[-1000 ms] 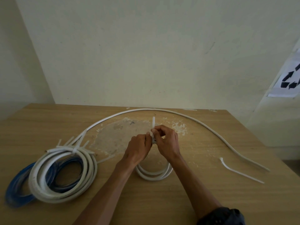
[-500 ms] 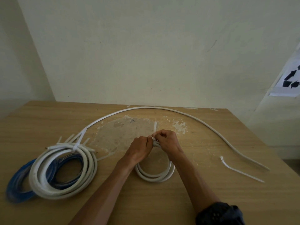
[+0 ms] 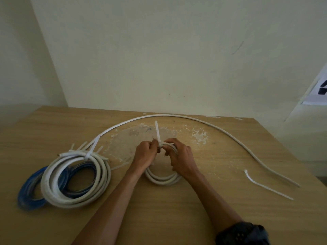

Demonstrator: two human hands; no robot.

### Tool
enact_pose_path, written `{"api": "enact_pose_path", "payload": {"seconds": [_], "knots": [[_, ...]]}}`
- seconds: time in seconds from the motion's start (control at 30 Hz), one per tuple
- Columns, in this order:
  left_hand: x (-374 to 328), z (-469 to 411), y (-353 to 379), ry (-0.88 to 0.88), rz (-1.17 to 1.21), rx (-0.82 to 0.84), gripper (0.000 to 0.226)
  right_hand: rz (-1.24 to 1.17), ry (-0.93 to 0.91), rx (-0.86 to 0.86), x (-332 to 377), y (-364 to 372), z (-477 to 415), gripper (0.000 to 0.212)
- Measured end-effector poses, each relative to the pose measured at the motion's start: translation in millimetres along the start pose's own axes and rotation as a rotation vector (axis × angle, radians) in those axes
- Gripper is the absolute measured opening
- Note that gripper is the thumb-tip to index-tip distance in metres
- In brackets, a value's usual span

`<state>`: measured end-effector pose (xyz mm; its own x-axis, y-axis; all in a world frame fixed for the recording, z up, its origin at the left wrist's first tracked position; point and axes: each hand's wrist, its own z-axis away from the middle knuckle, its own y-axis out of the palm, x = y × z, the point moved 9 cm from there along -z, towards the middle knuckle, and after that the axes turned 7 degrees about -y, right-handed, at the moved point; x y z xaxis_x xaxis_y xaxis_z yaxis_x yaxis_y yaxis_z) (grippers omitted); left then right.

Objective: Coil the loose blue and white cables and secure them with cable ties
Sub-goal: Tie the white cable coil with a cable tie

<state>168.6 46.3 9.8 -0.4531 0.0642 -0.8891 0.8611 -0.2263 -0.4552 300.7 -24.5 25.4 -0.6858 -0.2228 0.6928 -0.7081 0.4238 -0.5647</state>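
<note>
Your left hand [image 3: 146, 152] and right hand [image 3: 180, 158] meet at the centre of the frame, knuckles almost touching, over a small white coil [image 3: 162, 181] lying on the wooden bench [image 3: 159, 218]. The fingers of your left hand are curled and pinch a white cable tie [image 3: 157, 131] near its base, where it wraps the far side of the coil. The tie's tail stands up, pointing away from you. The fingers of your right hand are curled round the top of the same coil, just beside the tie. The near arc of the coil shows between your wrists.

At lower left, a large white coil [image 3: 51, 175] is bound by a tie at its far edge and rests partly on a blue coil [image 3: 26, 193]. A long loose white cable [image 3: 221, 131] arcs from beside the large coil across the upper bench and down to the right. A loose white tie [image 3: 265, 188] lies at the right, near the cable's end.
</note>
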Motion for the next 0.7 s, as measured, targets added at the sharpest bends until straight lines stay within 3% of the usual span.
{"api": "enact_pose_path", "payload": {"seconds": [0.1, 0.2, 0.27, 0.37, 0.5, 0.7], "knots": [[-3, 1, -1, -0.018, -0.016, 0.017, 0.054, 0.112, -0.081, -0.019, 6, 0, -6, 0.023], [-5, 2, -9, -0.031, -0.029, 0.015, 0.051, 0.300, -0.188, -0.075, 16, 2, -9, 0.046], [-10, 3, -17, -0.027, -0.072, -0.001, 0.051, 0.308, -0.200, -0.096, 20, 4, -13, 0.047], [-15, 7, -38, -0.012, -0.151, -0.031, 0.054, 0.211, -0.183, -0.071, 28, 13, -18, 0.031], [-17, 16, -87, 0.060, -0.221, -0.100, 0.041, 0.021, -0.123, -0.049, 47, 38, -29, 0.030], [5, 41, -193, 0.119, -0.393, -0.455, 0.027, -0.249, -0.025, 0.087, 113, 115, -41, 0.030]]}}
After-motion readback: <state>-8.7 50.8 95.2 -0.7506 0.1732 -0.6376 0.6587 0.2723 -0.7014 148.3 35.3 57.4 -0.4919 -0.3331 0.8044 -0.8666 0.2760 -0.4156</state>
